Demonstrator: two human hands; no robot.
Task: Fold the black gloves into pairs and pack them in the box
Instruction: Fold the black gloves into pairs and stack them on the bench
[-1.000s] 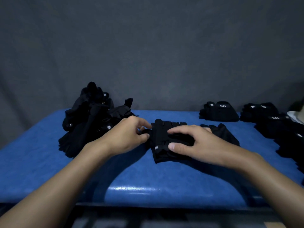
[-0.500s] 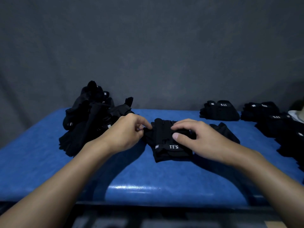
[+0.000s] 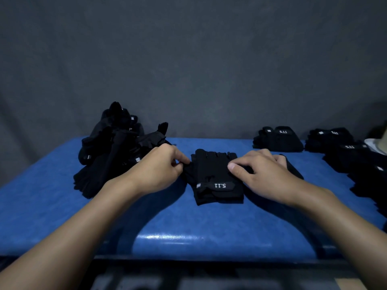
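A black fingerless glove (image 3: 215, 176) with a white 5.11 mark lies flat in the middle of the blue table (image 3: 188, 222), its fingers pointing away from me. My left hand (image 3: 159, 166) pinches the glove's left edge between thumb and forefinger. My right hand (image 3: 263, 172) presses down on the glove's right side with curved fingers. Another black glove (image 3: 293, 170) lies partly hidden under my right hand. A heap of loose black gloves (image 3: 117, 147) sits at the left.
Folded glove pairs (image 3: 278, 139) stand in a row at the back right, with more stacked along the right edge (image 3: 360, 162). A pale box corner (image 3: 377, 143) shows at the far right. A grey wall stands behind the table.
My right hand slid back to the right off the glove, uncovering its wrist strap with the 5.11 mark. My left hand shifted its pinch slightly on the left edge.
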